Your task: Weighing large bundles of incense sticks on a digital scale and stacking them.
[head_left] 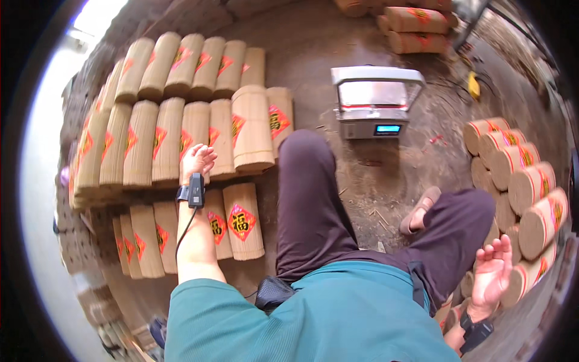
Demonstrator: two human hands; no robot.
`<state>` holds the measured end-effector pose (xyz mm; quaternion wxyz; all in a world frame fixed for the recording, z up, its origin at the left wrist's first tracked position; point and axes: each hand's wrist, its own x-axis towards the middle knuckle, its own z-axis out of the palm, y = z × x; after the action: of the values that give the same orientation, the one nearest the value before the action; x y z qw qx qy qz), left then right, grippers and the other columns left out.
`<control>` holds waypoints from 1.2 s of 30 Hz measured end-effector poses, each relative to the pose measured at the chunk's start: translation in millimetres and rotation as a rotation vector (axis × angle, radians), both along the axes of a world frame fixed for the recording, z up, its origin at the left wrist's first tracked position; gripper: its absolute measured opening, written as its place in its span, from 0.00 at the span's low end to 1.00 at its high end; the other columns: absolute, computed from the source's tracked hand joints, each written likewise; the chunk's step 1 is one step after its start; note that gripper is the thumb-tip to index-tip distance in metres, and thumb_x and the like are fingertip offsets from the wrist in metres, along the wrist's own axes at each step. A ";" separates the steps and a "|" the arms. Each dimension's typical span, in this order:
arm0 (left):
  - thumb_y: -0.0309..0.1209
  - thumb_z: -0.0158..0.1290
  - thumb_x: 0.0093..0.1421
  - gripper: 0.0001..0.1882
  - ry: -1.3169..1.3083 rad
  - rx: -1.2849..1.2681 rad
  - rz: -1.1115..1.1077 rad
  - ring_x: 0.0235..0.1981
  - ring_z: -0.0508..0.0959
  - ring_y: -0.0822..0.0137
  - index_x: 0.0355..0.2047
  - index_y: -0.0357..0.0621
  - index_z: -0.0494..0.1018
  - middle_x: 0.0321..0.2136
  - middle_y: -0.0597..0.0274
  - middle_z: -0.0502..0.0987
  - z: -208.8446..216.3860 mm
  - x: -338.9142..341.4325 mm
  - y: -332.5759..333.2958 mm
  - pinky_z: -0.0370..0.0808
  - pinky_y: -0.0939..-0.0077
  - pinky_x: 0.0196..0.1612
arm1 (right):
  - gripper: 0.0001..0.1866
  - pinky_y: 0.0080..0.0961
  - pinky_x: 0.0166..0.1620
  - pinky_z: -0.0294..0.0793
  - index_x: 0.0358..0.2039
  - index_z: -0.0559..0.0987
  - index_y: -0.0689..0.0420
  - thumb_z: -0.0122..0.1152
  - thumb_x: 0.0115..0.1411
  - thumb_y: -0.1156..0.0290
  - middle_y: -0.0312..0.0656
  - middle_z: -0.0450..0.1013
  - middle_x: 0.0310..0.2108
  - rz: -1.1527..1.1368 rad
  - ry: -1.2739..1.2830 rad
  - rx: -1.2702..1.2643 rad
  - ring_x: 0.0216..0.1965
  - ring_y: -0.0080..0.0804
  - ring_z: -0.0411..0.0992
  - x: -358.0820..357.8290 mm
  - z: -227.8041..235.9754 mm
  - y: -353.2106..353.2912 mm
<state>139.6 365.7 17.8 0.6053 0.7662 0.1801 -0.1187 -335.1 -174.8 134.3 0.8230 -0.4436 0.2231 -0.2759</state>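
My left hand is over the rows of tan bundles at the left, its fingers loosely curled and apart with nothing seen in them. Beneath and around it stand or lie cylindrical bundles of thin sticks with red diamond labels. One bundle sits higher than its neighbours, beside my knee. Low on the right, my right hand is turned palm up, fingers stretched out and holding nothing. Close by it is a stack of round bundles with pale wrappers and red bands. Whether that hand touches the stack I cannot tell.
A grey digital scale with a lit blue display stands on the brown floor ahead of me. More wrapped bundles lie at the far edge. A yellow plug-like piece and dark cables are at the far right.
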 end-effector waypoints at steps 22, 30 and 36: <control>0.48 0.52 0.59 0.29 -0.356 0.957 -0.238 0.50 0.67 0.49 0.51 0.37 0.67 0.48 0.46 0.70 -169.8 95.9 -49.0 0.63 0.60 0.56 | 0.15 0.25 0.43 0.74 0.48 0.72 0.61 0.54 0.63 0.68 0.43 0.75 0.39 0.899 0.406 -0.286 0.39 0.28 0.75 457.0 -59.2 161.3; 0.47 0.51 0.60 0.31 -0.481 0.790 -0.098 0.56 0.62 0.44 0.56 0.36 0.63 0.55 0.41 0.65 -200.4 94.4 -51.5 0.58 0.56 0.60 | 0.17 0.26 0.45 0.73 0.49 0.71 0.56 0.55 0.62 0.63 0.40 0.73 0.43 1.112 0.835 -0.343 0.44 0.28 0.73 512.9 -192.1 216.4; 0.47 0.50 0.61 0.33 -0.457 0.829 -0.148 0.57 0.61 0.41 0.58 0.36 0.61 0.57 0.37 0.61 -193.3 87.8 -67.6 0.59 0.53 0.60 | 0.24 0.31 0.52 0.66 0.55 0.65 0.55 0.54 0.63 0.57 0.38 0.67 0.52 1.175 0.901 -0.259 0.53 0.29 0.66 534.7 -243.1 248.1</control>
<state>227.4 298.1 -175.5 0.2628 0.9603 0.0195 0.0915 199.6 73.4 -108.8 0.6051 -0.6530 0.2306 0.3927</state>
